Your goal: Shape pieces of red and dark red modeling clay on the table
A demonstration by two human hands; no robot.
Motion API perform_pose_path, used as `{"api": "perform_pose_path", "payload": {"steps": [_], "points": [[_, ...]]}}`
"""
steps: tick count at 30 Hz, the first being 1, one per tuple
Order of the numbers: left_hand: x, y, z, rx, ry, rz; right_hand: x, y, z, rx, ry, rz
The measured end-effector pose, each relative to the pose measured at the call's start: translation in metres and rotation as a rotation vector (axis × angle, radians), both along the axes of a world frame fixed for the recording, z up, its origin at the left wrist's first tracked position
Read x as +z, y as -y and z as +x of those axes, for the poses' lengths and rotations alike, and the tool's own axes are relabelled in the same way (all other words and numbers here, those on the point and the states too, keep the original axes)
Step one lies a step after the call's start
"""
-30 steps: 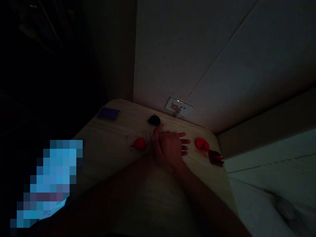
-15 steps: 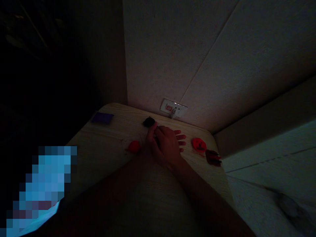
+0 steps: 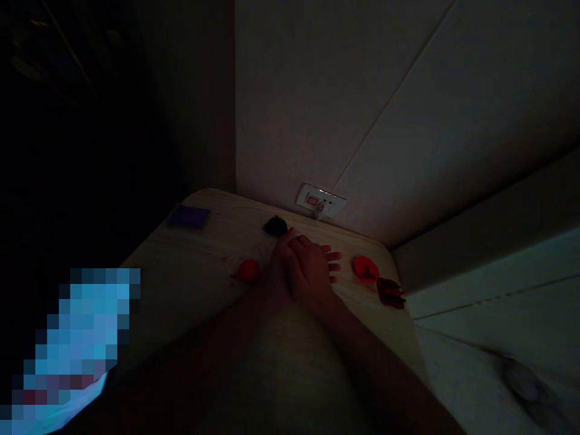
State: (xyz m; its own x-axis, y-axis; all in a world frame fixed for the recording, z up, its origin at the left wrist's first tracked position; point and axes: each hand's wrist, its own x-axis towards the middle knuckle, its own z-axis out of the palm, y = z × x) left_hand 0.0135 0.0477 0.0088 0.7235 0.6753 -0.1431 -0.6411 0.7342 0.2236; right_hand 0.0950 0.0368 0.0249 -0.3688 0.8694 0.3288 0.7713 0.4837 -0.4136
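My left hand (image 3: 277,269) lies underneath my right hand, its fingers stretched out and spread toward the right. Across its palm rests my right hand (image 3: 312,270), fingers together and curved over. Whatever may be between the two palms is hidden. Just beyond the left thumb sits a small black lump (image 3: 275,226). A red rounded lump (image 3: 248,272) lies left of the left wrist. To the right of the fingertips is a flat red disc (image 3: 365,269) with dark marks on it. Beside the disc lies a dark red piece (image 3: 390,292) with black and red strips.
A purple packet (image 3: 189,217) lies at the far left of the wooden tabletop (image 3: 203,254). Against the back edge rises a wall with a socket plate (image 3: 321,200) and a plug in it. A bright blue pixelated patch (image 3: 90,338) is at lower left. The room is dark.
My right hand has shifted slightly over the left palm, and both hands are a little lower in view. The objects on the table lie as before.
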Motion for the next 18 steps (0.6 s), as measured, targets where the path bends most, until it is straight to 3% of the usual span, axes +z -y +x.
{"api": "perform_pose_path", "payload": {"steps": [5,9,18], "points": [[-0.004,0.000,-0.001,0.095,0.107,0.062,0.010,-0.004,0.007,-0.021,0.050,-0.003],[-0.001,0.001,-0.002,0.100,0.128,0.014,0.010,-0.006,0.010,-0.022,0.221,0.000],[0.005,0.011,-0.009,0.051,0.065,-0.065,0.009,0.004,0.009,-0.091,0.200,0.016]]}}
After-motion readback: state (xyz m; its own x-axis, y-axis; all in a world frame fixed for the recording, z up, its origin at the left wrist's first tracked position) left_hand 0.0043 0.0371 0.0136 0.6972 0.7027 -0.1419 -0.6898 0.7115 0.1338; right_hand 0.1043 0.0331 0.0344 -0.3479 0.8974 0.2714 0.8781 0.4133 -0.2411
